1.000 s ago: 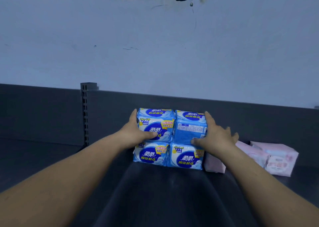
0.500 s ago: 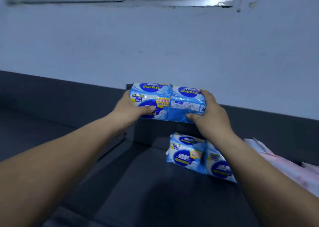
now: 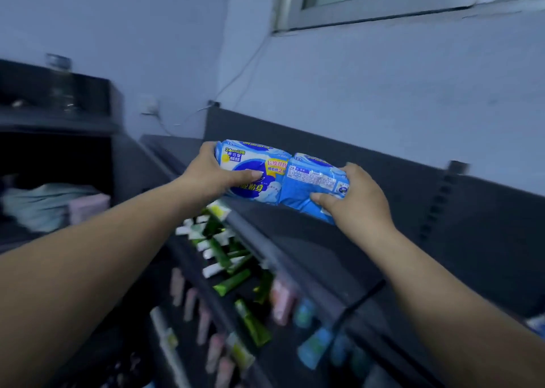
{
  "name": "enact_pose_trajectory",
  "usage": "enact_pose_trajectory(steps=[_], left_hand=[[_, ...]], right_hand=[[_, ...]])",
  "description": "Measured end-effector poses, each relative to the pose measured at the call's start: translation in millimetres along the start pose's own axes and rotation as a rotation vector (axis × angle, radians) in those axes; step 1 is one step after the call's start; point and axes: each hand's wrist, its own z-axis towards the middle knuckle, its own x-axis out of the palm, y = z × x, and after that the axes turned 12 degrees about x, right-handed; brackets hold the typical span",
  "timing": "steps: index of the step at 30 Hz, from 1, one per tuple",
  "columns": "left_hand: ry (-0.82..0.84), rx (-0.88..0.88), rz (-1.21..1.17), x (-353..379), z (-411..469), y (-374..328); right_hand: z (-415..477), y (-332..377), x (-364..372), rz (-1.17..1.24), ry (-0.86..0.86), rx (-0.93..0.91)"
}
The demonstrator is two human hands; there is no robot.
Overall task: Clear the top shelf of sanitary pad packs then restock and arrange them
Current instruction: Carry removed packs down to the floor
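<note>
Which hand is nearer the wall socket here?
Left. The left hand, gripping one blue pack, is below and right of the wall socket; the right hand, gripping the other pack, is farther right.

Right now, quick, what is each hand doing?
Left hand: closed, gripping the left blue pack.
Right hand: closed, gripping the right blue pack.
</note>
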Motion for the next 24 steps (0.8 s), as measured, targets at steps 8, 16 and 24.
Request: enact_pose_trajectory(steps=[8, 16, 24], left_hand=[[-0.121, -0.249, 0.19, -205, -53, 96], [-0.322, -0.539, 0.26, -324, -113, 190], [-0.734, -0.826, 0.121, -354, -200, 311]], right_hand=[[-45, 118, 198, 0.0, 0.319, -0.021], [-97, 157, 360, 0.063, 0.626, 0.158], [-158, 136, 526, 0.418, 0.984, 0.773]])
